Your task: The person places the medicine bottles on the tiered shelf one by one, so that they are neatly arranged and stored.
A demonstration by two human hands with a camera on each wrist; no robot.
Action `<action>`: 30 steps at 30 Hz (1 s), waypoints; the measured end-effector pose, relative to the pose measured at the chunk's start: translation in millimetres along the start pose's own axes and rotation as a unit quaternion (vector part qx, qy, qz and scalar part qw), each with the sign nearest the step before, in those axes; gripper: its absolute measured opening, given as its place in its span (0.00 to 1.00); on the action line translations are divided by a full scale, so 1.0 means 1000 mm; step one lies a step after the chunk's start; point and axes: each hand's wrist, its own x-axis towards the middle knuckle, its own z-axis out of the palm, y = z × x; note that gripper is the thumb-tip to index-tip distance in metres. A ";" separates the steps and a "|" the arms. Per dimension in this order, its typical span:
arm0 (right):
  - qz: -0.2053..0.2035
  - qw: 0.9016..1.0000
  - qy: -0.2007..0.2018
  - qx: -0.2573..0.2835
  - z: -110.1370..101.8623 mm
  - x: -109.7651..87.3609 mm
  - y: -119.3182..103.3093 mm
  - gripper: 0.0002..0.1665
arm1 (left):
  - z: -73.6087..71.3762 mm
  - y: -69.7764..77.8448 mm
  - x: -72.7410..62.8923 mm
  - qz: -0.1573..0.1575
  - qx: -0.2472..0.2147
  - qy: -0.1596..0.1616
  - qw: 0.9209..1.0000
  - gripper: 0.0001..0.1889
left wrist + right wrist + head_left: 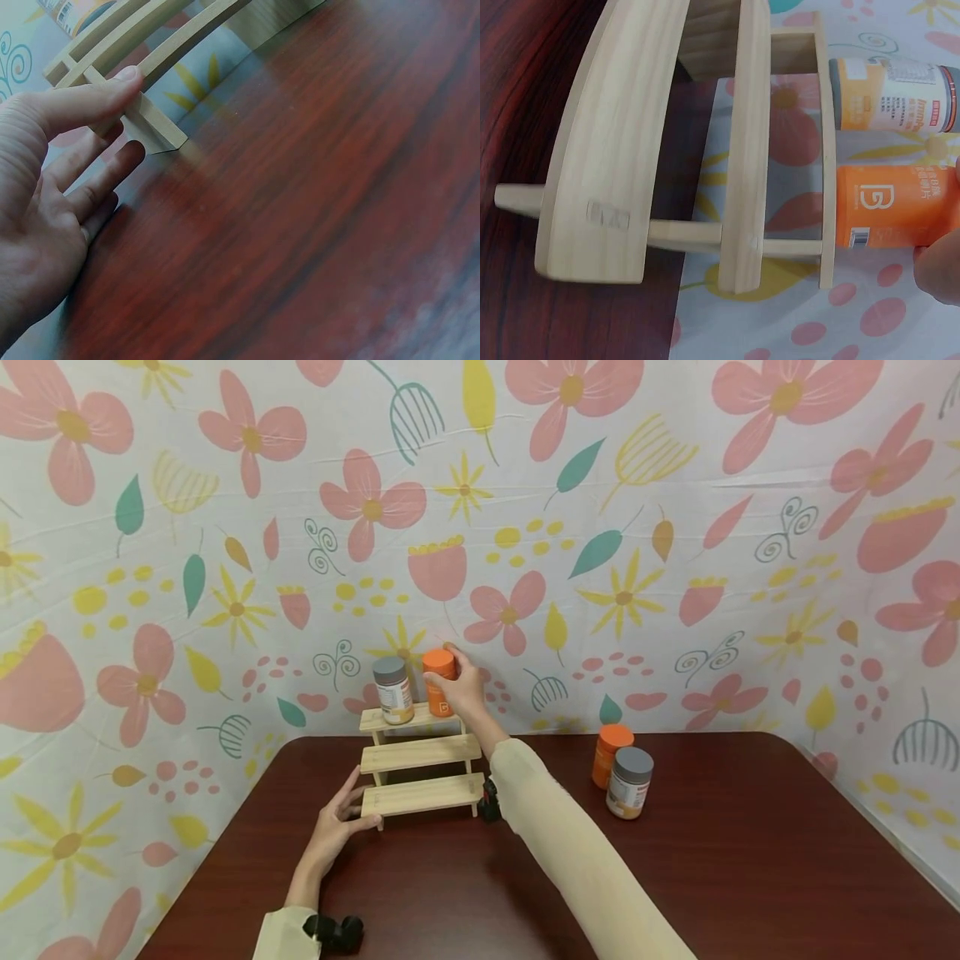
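Note:
A three-tier wooden stand [420,752] stands on the table, its steps rising toward the wall. My right hand [467,687] grips an orange bottle [441,700] near its lid, the bottle's base at the right part of the top shelf. Beside it on that shelf stands a white jar [396,700] with a grey lid. In the right wrist view, the orange bottle [881,206] shows upright against the shelf, with fingertips at its upper part. My left hand [336,827] pinches the left end of the lowest shelf; in the left wrist view the thumb [124,86] lies over the wood.
On the right side of the dark red-brown table [720,860], another orange bottle [604,764] stands behind a second grey-lidded jar [628,789]. A flower-patterned cloth [675,635] hangs behind the table, close to the stand's back.

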 end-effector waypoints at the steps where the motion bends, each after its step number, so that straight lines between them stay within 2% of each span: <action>1: 0.000 1.000 -0.001 -0.002 -0.001 0.000 0.000 0.40 | 0.000 0.001 0.000 0.000 0.000 0.000 1.000 0.50; 7: 0.002 1.000 -0.003 -0.018 -0.003 0.004 0.006 0.41 | 0.000 0.002 0.001 0.009 0.006 -0.001 1.000 0.50; 15: -0.002 1.000 -0.002 0.014 -0.009 0.005 0.012 0.39 | -0.001 0.000 -0.001 0.002 0.010 0.000 1.000 0.50; 25: -0.016 0.999 0.027 0.034 -0.030 -0.005 0.001 0.34 | 0.000 -0.004 0.000 0.007 0.008 -0.001 1.000 0.50; 30: -0.023 0.999 0.026 0.037 -0.048 -0.011 -0.005 0.32 | -0.001 0.000 -0.001 0.013 0.010 -0.002 1.000 0.50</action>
